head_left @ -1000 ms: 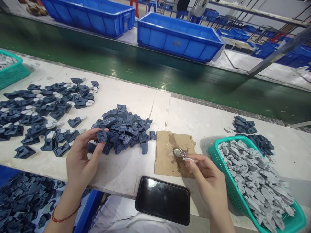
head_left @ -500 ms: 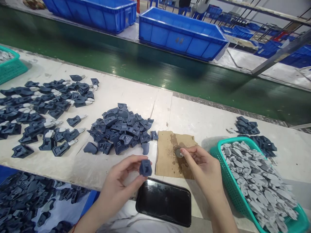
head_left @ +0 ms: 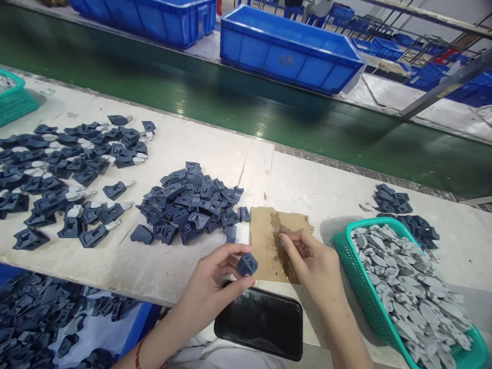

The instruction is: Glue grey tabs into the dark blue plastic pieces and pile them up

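My left hand [head_left: 225,274] pinches a dark blue moulded plastic part [head_left: 247,264] between thumb and fingers, above the near edge of the cardboard. My right hand [head_left: 317,259] is closed in a pinch over a wet-stained piece of brown cardboard [head_left: 263,256]. A small round grey disc [head_left: 282,243] shows partly at its fingertips; whether the fingers hold it or something smaller is hidden. Left of the cardboard lies a pile of similar dark blue parts [head_left: 192,200]. To the right stands a green basket [head_left: 348,259] full of grey flat pieces [head_left: 411,292].
A black phone [head_left: 259,323] lies at the near table edge. Blue parts with pale grey ends [head_left: 80,159] spread over the left. More parts [head_left: 417,228] sit behind the basket. A blue bin [head_left: 140,323] is below left. Large blue crates [head_left: 288,51] stand beyond the green strip.
My left hand has moved right with the blue part, which is now turned and tilted. My right hand has shifted slightly left, covering more of the grey disc.
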Available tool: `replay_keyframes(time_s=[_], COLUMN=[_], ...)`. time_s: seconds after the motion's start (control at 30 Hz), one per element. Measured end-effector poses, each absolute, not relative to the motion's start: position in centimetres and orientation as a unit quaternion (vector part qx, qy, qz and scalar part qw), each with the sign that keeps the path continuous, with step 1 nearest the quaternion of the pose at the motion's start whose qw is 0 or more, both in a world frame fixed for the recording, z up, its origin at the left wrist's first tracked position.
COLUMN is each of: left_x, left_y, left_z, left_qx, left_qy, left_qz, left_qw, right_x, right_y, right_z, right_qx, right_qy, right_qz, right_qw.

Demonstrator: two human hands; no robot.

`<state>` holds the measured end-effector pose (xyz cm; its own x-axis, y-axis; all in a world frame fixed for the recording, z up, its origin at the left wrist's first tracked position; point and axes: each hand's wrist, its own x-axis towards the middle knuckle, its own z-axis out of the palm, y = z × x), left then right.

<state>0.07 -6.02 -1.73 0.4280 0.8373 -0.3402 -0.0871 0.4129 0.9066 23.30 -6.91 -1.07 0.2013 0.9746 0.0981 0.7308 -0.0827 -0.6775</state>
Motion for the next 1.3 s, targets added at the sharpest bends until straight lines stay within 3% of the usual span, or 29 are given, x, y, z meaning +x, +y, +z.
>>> replay_keyframes(time_s=[0.57, 0.8, 1.03, 1.3], left_x=[0.01, 0.11, 0.48, -0.05], left_y=[-5.93, -5.87, -5.59, -5.67], left_z=[-1.72, -2.08, -2.04, -1.45], left_qx=[0.501, 0.509, 0.454, 0.478], left_qy=[0.411, 0.397, 0.412, 0.421], left_qz=[0.336, 0.374, 0.411, 0.332], left_qw=[0.684, 0.666, 0.674, 0.696], right_x=[23.46, 22.9, 23.25, 23.49], right_y=[-6.99, -7.11, -7.19, -7.4], right_z=[-1.67, -1.07, -1.21, -1.88], right_qx=[-0.717, -0.722, -0.709, -0.68], right_qy=[-0.573, -0.44, -0.388, -0.375], right_qz=[0.227, 0.264, 0.294, 0.323], right_qw=[0.325, 0.464, 0.511, 0.541])
